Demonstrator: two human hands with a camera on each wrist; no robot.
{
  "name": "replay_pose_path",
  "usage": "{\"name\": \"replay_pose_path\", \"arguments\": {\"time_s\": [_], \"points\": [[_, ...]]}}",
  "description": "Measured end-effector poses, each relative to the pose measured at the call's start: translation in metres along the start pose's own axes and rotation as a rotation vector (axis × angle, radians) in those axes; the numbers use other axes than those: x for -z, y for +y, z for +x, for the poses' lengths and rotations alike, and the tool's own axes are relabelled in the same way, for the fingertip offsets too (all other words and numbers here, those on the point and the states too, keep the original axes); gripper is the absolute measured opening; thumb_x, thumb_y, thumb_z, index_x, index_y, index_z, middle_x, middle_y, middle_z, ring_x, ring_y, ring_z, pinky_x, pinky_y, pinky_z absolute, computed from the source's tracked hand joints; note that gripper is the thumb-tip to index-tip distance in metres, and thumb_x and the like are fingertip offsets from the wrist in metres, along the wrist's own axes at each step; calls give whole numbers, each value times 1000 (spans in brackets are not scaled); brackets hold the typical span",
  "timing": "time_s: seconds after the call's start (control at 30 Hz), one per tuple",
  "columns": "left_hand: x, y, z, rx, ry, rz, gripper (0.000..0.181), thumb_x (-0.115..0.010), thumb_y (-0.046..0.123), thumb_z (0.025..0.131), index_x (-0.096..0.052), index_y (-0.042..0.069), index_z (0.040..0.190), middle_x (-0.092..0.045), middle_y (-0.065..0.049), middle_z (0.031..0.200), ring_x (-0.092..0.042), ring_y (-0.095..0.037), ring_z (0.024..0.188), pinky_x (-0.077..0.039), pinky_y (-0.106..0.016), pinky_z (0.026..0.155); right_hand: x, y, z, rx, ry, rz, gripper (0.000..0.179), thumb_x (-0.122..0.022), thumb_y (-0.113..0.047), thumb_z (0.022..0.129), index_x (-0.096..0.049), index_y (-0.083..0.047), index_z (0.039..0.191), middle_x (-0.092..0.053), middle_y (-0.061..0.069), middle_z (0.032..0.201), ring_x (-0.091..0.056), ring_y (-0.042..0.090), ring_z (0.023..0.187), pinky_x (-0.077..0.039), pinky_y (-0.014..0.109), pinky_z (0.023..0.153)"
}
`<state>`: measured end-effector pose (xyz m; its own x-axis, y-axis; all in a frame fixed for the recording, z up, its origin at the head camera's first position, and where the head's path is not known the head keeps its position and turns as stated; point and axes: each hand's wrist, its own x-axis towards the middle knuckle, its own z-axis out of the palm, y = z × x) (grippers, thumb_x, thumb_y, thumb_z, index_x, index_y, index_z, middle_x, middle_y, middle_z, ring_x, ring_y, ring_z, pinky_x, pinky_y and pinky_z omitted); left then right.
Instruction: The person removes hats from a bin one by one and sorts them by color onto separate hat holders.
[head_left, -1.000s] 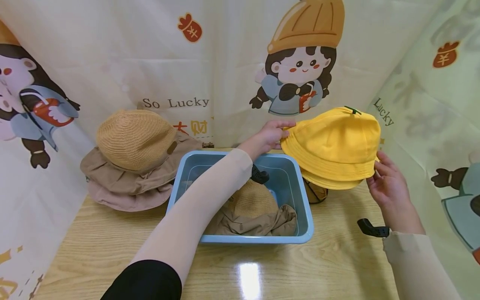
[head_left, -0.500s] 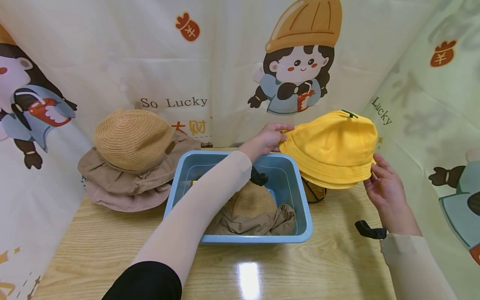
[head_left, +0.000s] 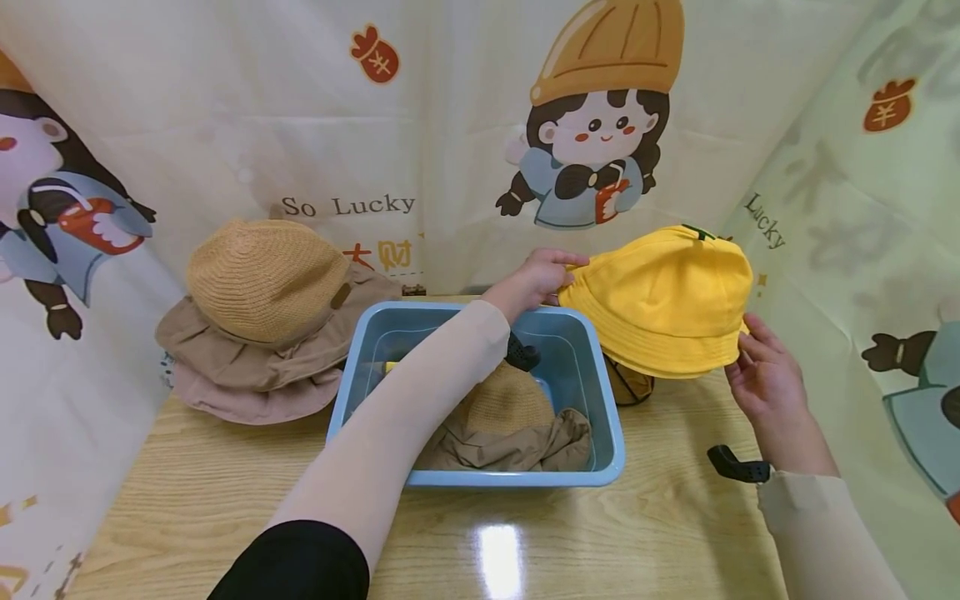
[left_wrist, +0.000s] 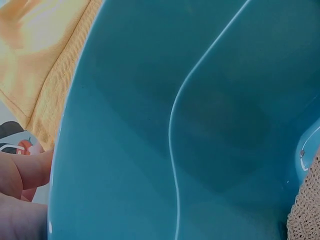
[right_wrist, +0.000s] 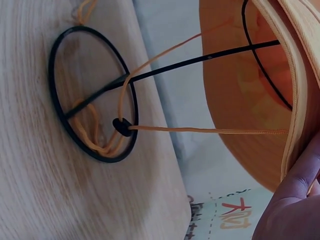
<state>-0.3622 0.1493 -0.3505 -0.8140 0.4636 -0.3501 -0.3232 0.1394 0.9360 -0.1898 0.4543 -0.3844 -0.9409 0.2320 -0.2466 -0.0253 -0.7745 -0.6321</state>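
A yellow bucket hat [head_left: 660, 300] with a green tab on its crown sits over a black wire hat stand [right_wrist: 132, 80], right of the tub. In the right wrist view a second yellow brim [right_wrist: 250, 100] shows beneath it, its cord hanging down beside the stand. My left hand [head_left: 536, 279] reaches across the tub and pinches the brim's left edge; its fingers are partly out of sight in the left wrist view. My right hand [head_left: 767, 379] holds the brim's right edge, some fingertips hidden behind it.
A blue tub [head_left: 517, 479] holds a straw hat [head_left: 510, 400] and a brown cloth hat [head_left: 517, 450]. On the left, a straw hat [head_left: 266, 279] tops stacked brown and pink hats [head_left: 255, 396]. A printed curtain [head_left: 450, 125] closes off the back of the wooden table [head_left: 600, 542].
The yellow hat has come down a little, and its brim now covers the lower brim in the head view. My right hand has sunk slightly with it; my left hand keeps its hold.
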Motion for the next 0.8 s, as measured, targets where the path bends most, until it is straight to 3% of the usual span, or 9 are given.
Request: {"name": "replay_pose_path", "arguments": {"time_s": [0.23,0.53,0.8], "points": [[-5,-1,-1,5,80,53,39,-52,-3,100,-72,21,123,-63,-2,121,-65,-16,83,-56,-30,66,6,5,1,-6,-31,51,34,-52,10,97,-65,-9,122,-67,5,111,-67,22,87,-59,33,69],[-4,-2,-1,24,42,92,39,-53,-2,100,-72,22,124,-60,-1,125,-62,-17,85,-52,-30,69,17,16,4,-8,-45,87,33,-49,12,98,-67,-7,116,-68,6,108,-66,23,84,-59,33,67],[-8,-3,0,13,72,112,41,-50,-4,100,-71,21,125,-60,-3,131,-63,-18,92,-54,-30,73,23,25,5,11,-43,99,35,-48,13,97,-67,-8,117,-67,6,109,-66,23,86,-59,34,68]]}}
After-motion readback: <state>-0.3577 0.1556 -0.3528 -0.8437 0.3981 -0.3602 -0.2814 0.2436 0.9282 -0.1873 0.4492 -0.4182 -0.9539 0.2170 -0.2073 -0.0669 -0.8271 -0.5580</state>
